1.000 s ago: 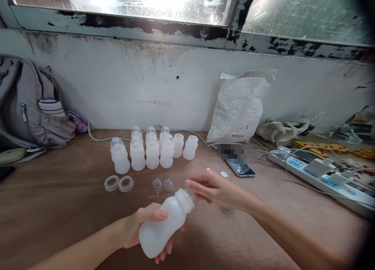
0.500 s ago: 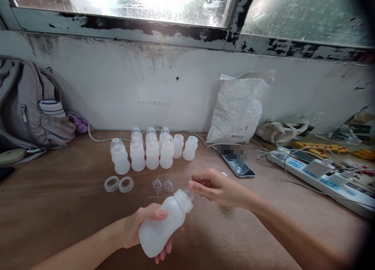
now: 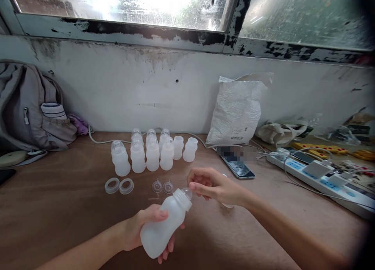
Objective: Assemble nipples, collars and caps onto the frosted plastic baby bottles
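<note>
A frosted white baby bottle (image 3: 162,227) is tilted toward the upper right, with my left hand (image 3: 152,219) wrapped round its body. A ring collar (image 3: 183,199) and a clear nipple (image 3: 186,192) sit at its top end. My right hand (image 3: 209,186) is closed at the nipple, thumb and index finger pinching its tip. Just beyond the bottle, two clear nipples (image 3: 162,187) stand on the table. Two translucent ring collars (image 3: 119,185) lie to their left. Under my right wrist, a clear round piece (image 3: 227,205) is mostly hidden.
Several capped baby bottles (image 3: 137,157) stand in rows toward the wall, with two uncapped bottles (image 3: 190,150) at their right. Farther right are a phone (image 3: 238,164), a white plastic package (image 3: 236,110) and a power strip (image 3: 319,180) with cables. A grey backpack (image 3: 29,106) sits at left.
My right fingers stay at the nipple, with the hand a little more curled. The bottle has barely shifted. The clear round piece under my right wrist now shows partly.
</note>
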The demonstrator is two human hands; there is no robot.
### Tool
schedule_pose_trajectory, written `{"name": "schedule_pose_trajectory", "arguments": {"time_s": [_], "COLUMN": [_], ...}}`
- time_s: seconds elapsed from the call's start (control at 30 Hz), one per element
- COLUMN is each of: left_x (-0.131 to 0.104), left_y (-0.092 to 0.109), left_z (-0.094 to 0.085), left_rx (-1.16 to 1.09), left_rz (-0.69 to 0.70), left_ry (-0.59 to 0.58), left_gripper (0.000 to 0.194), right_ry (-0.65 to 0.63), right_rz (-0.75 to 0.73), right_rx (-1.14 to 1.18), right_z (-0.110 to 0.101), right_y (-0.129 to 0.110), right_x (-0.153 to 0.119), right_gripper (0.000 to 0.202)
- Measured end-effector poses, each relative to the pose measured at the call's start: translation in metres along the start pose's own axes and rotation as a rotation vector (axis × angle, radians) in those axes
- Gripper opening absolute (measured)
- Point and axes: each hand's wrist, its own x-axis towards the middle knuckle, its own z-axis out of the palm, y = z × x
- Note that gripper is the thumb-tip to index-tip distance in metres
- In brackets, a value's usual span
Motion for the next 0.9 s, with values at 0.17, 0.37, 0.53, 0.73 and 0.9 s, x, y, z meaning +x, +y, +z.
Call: {"name": "schedule_pose_trajectory", "arguments": {"time_s": [0.17, 0.37, 0.53, 0.73, 0.9], "left_x": [-0.001, 0.001, 0.001, -0.002, -0.002], "left_y": [0.000, -0.003, -0.004, -0.003, -0.003], "left_z": [0.001, 0.003, 0.003, 0.004, 0.003], "left_rx": [0.024, 0.041, 0.045, 0.028, 0.057], "left_rz": [-0.022, 0.012, 0.013, 0.103, 0.082], "left_ry": [-0.003, 0.021, 0.021, 0.031, -0.016], "left_gripper": [0.051, 0.045, 0.044, 0.044, 0.047], "right_ry": [-0.022, 0.044, 0.048, 0.035, -0.106], "right_rz": [-0.010, -0.033, -0.025, -0.014, -0.068], "right_rx": [-0.012, -0.034, 0.016, 0.236, 0.403], "right_z": [-0.001, 0.008, 0.010, 0.008, 0.016], "right_y": [0.001, -0.003, 0.000, 0.004, -0.002], "right_x": [-0.001, 0.000, 0.001, 0.003, 0.002], "right_gripper": [0.033, 0.045, 0.046, 0.030, 0.045]}}
